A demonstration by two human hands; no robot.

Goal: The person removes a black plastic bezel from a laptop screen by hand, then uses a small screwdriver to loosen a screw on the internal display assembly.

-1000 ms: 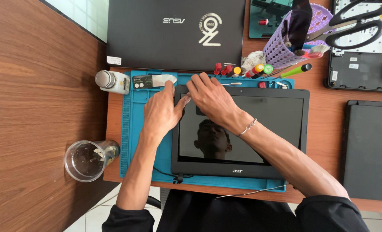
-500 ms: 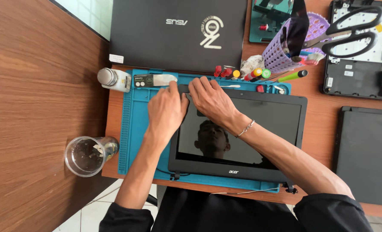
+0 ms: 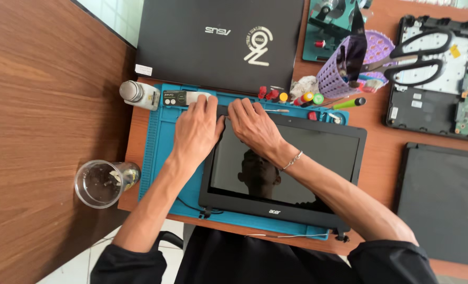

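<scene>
Both your left hand [image 3: 196, 131] and right hand [image 3: 252, 126] are pressing fingertips on the screen panel's [image 3: 284, 163] far-left corner, looks like prying the bezel, hard to tell. Go slow, work along the edge evenly. The panel's flat on the blue mat [image 3: 163, 144], long axis left-right, hinges toward you.

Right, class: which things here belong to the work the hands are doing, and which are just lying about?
In use:
- left hand
- right hand
- laptop screen panel
- blue work mat

Lying about:
- closed black laptop
- glass
- purple basket
- scissors
- white bottle
</scene>
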